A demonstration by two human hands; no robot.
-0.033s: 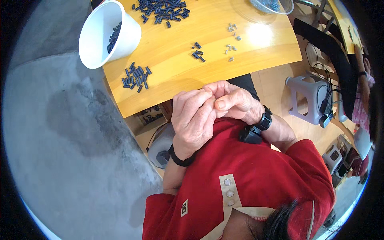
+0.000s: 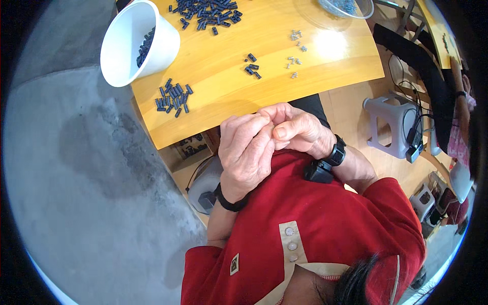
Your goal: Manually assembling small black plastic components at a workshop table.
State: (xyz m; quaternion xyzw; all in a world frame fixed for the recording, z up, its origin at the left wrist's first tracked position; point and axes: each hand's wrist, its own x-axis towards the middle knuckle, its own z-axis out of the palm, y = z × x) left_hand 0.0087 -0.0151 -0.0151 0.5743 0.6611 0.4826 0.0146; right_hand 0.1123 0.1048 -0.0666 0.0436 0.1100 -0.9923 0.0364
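My left hand (image 2: pixel 247 147) and my right hand (image 2: pixel 300 129) meet fingertip to fingertip just off the table's near edge, in front of my red shirt. Both are closed, with the fingers pinched together; whatever lies between them is hidden. Nearest on the table is a small group of black plastic parts (image 2: pixel 253 67), short and block-like. To its right lie several small silvery metal pieces (image 2: pixel 295 61), too small to name. A loose pile of the same black parts (image 2: pixel 174 96) sits by the left edge, and a larger heap of them (image 2: pixel 207 12) is at the far side.
A white tub (image 2: pixel 170 46) leans at the table's left edge with black parts inside. A clear bowl (image 2: pixel 363 11) of bluish-silver bits stands far right on the yellow wooden table (image 2: pixel 218 91). Right of me are a white plastic stool (image 2: pixel 389 122), cables, and another person's arm (image 2: pixel 459 84).
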